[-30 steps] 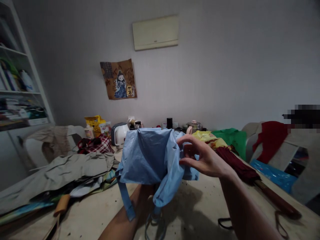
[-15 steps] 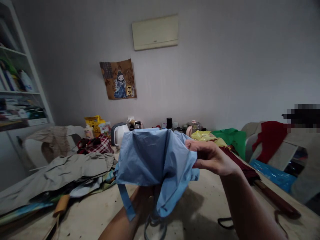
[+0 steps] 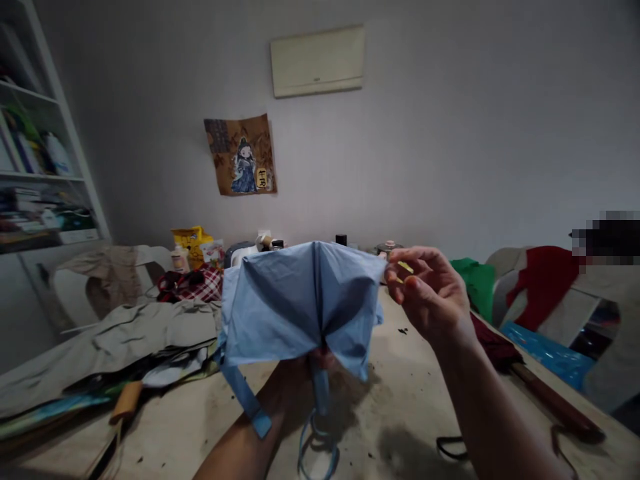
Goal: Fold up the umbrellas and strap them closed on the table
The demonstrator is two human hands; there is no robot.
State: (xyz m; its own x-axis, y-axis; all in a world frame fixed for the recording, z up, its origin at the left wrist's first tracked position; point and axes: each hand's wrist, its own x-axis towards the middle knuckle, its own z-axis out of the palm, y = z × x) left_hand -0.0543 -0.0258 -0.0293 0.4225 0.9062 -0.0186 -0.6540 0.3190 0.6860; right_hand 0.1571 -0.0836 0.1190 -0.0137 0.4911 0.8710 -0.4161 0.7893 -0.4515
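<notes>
A light blue folding umbrella is held up over the table, its canopy loosely gathered and partly spread. My left hand is wrapped around it just above the blue handle; the canopy hides most of that hand. A wrist cord dangles from the handle, and a closing strap hangs at the canopy's left. My right hand is beside the canopy's right corner, fingers curved and apart. Its fingertips are close to the fabric edge, with nothing gripped between them.
Left on the table lie a grey folded umbrella and one with a wooden handle. At right is a dark red umbrella with a brown handle. A person is at the right edge.
My right hand has let go of the canopy's edge and moved slightly right and up. The canopy's front panels have spread wider, and its lower right flap has risen, showing the handle.
</notes>
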